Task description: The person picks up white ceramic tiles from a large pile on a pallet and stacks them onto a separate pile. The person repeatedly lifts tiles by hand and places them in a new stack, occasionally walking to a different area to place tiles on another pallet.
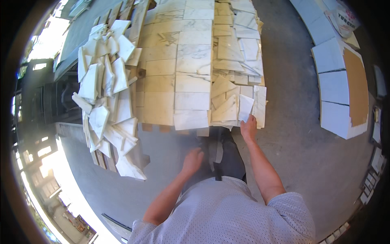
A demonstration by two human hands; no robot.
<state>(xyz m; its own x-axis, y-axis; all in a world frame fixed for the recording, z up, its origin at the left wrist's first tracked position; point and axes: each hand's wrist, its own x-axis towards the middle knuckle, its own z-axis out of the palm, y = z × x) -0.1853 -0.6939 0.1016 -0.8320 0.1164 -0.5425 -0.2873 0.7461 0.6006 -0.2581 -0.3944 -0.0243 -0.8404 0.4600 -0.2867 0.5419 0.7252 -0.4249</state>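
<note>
At the near right corner of the stacked stone, my right hand [248,127] pinches the lower edge of a small white marble piece [245,106]. This piece lies tilted over other broken marble slabs [227,106] in the right-hand column. My left hand [193,159] hangs in front of my legs, its fingers curled; whether anything is in them is hidden. Beyond it, rows of rectangular marble tiles [191,120] cover the middle of the stack, with grey veins across them.
A heap of jagged marble offcuts [111,118] rests on a wooden pallet [106,162] to the left. On the right stand white boxes [334,89], one with a brown face, and a white bag [343,22] on top. Grey concrete floor [292,134] lies between.
</note>
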